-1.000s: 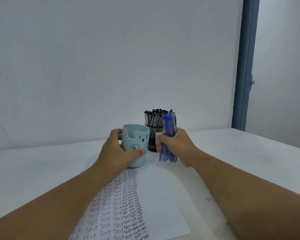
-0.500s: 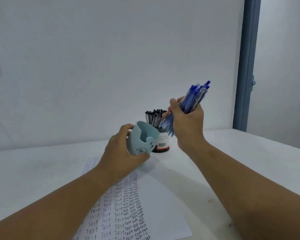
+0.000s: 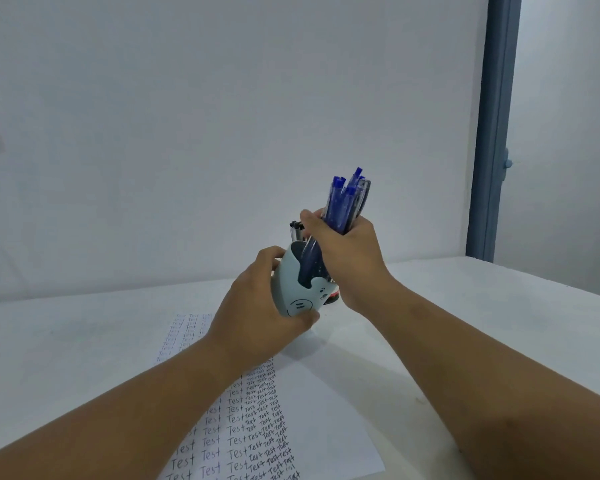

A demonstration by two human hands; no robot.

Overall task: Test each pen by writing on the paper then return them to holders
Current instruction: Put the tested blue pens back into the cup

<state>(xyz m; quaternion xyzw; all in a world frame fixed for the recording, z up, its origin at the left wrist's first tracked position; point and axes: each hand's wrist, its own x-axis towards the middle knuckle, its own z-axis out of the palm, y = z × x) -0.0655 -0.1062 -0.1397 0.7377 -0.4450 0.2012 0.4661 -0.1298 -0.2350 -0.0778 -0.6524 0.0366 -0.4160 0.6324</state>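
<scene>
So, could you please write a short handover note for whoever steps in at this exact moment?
Left hand: holds the light blue bear cup lifted off the table and tilted toward the right hand.
Right hand: grips a bundle of blue pens, lower ends entering the cup's mouth.
Paper: flat on the table, columns of "Test" written on it.
Black pens: just visible behind the hands; their holder is mostly hidden.
Done: writing appears finished.
Left: seat the bundle in the cup, set the cup down.

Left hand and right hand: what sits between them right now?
Head view: the light blue bear holder, tilted and gripped by the left hand, with the blue pens' lower ends going into its mouth from the right hand.
</scene>
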